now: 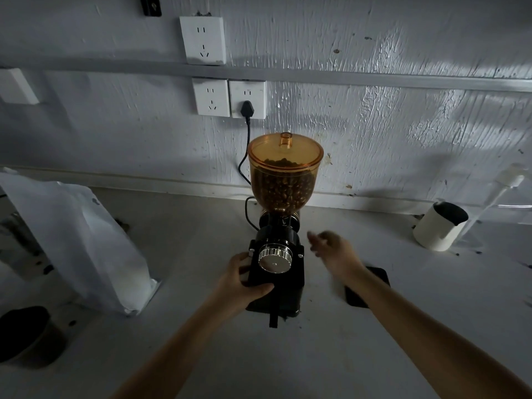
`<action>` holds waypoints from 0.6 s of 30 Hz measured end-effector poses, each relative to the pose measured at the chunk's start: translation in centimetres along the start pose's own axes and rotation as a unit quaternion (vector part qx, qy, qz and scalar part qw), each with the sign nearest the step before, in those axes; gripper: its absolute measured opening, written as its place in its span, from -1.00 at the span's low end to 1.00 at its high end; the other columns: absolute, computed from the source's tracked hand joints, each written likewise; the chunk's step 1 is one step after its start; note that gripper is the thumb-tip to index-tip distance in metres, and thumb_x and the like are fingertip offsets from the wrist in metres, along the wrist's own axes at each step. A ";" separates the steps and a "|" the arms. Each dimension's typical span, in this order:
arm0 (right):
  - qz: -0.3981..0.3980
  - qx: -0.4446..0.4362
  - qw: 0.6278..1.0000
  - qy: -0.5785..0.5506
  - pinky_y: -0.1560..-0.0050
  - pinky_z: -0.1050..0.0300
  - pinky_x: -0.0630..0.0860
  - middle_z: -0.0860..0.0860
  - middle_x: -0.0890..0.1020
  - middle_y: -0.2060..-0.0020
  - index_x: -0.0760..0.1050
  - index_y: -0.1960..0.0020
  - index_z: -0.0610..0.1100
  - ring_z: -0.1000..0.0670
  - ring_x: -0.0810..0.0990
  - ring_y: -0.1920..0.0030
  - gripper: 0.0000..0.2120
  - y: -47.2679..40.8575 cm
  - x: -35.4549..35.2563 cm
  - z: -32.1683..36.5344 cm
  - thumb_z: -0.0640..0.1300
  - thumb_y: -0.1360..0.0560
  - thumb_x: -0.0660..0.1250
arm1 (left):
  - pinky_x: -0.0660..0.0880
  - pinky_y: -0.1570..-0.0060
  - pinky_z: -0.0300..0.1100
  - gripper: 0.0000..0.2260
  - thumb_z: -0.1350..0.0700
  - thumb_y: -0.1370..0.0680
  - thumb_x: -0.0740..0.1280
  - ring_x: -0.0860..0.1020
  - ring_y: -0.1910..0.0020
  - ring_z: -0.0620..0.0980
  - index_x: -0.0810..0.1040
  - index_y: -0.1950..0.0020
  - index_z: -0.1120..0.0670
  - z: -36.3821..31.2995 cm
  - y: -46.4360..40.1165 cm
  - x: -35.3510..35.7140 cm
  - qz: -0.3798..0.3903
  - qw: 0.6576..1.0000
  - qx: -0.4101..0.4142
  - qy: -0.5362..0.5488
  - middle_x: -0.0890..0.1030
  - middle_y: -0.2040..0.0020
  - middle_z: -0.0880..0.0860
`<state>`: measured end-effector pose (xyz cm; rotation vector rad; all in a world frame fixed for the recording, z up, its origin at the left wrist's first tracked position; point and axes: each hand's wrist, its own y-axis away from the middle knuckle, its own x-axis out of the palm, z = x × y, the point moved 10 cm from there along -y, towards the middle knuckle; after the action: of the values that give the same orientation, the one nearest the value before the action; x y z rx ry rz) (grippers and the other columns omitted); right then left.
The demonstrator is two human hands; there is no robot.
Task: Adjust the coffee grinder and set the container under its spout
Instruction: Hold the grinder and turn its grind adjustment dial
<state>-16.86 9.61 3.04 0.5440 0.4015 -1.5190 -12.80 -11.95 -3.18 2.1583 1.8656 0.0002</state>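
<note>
A black coffee grinder [276, 272] stood on a pale counter [288, 355] against a rough white wall, its amber hopper [285, 174] loaded with beans and its cord plugged into a wall socket [247, 102]. A person's left hand [244, 283] gripped the grinder's left flank, thumb laid across the front below the chrome dial [275, 258]. The right hand [334, 249] hung just beside the machine's right side, empty, its fingers loosely spread (blurred in the dim light). A white cup-like container [439, 226] with a dark rim sat well apart to the right, near the wall. A white bag [86, 249] leaned at left, and a flat black square [371, 289] lay under the right forearm.
</note>
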 end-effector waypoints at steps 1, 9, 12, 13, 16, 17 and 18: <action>0.009 0.044 0.995 -0.095 0.13 0.11 0.43 -0.13 0.62 0.07 0.47 0.03 -0.12 -0.06 0.55 0.13 -0.64 -1.3 -0.3 -0.3 0.18 -0.51 0.18 | 0.56 -0.09 0.05 -0.23 -0.03 -0.17 0.57 0.56 -0.14 0.03 0.25 -0.28 -0.20 -0.2 0.0 0.3 0.008 1.000 0.003 -0.005 0.46 -0.16 -0.10; 0.244 0.117 0.947 -0.172 -0.44 -0.23 0.11 -0.07 0.25 -0.49 0.13 -0.49 0.00 -0.18 0.18 -0.47 -0.20 -5.5 4.0 1.6 0.44 -0.39 0.04 | 0.48 -0.25 0.06 -0.39 -0.06 -0.25 0.52 0.49 -0.24 0.00 0.31 -0.20 -0.23 -1.2 0.1 0.7 0.020 0.994 0.028 -0.101 0.48 -0.25 -0.03; 0.260 0.121 0.943 -0.169 -0.40 -0.18 0.19 -0.09 0.23 -0.49 0.18 -0.45 -0.03 -0.19 0.19 -0.46 -0.29 -6.0 4.7 1.7 0.37 -0.44 0.05 | 0.51 -0.21 0.12 -0.39 -0.13 -0.18 0.51 0.54 -0.19 0.03 0.36 -0.16 -0.22 -1.1 0.1 0.6 0.027 0.995 0.018 -0.091 0.51 -0.25 -0.01; 0.265 0.124 0.941 -0.170 -0.35 -0.15 0.22 -0.08 0.24 -0.49 0.20 -0.43 -0.03 -0.19 0.21 -0.45 -0.31 -6.1 4.8 1.7 0.35 -0.45 0.05 | 0.51 -0.20 0.14 -0.38 -0.15 -0.17 0.51 0.56 -0.18 0.05 0.36 -0.17 -0.22 -1.1 0.1 0.7 0.028 0.996 0.018 -0.088 0.51 -0.26 -0.01; 0.268 0.125 0.942 -0.160 -0.38 -0.16 0.21 -0.08 0.25 -0.48 0.20 -0.44 -0.05 -0.18 0.22 -0.45 -0.32 -6.4 5.0 1.6 0.34 -0.46 0.03 | 0.51 -0.19 0.13 -0.40 -0.19 -0.17 0.50 0.56 -0.18 0.07 0.37 -0.16 -0.23 -1.0 0.1 0.6 0.025 0.995 0.014 -0.091 0.50 -0.25 -0.04; 0.265 0.124 0.943 -0.157 -0.41 -0.20 0.17 -0.09 0.25 -0.48 0.19 -0.45 -0.06 -0.17 0.21 -0.45 -0.31 -6.5 5.0 1.6 0.33 -0.46 0.02 | 0.52 -0.19 0.11 -0.43 -0.17 -0.19 0.50 0.55 -0.18 0.05 0.38 -0.14 -0.22 -0.9 0.0 0.5 0.023 0.996 0.009 -0.087 0.51 -0.23 -0.05; 0.261 0.120 0.944 -0.159 -0.43 -0.23 0.14 -0.10 0.25 -0.48 0.19 -0.45 -0.06 -0.17 0.21 -0.46 -0.31 -6.7 5.1 1.6 0.33 -0.47 0.01 | 0.53 -0.18 0.09 -0.46 -0.14 -0.21 0.51 0.55 -0.18 0.03 0.40 -0.12 -0.21 -0.8 0.0 0.3 0.022 0.996 0.006 -0.081 0.52 -0.21 -0.06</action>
<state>-23.52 4.71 0.87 0.5308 -0.1775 -1.1140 -12.92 -11.45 -2.45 2.1375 1.7308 -0.1720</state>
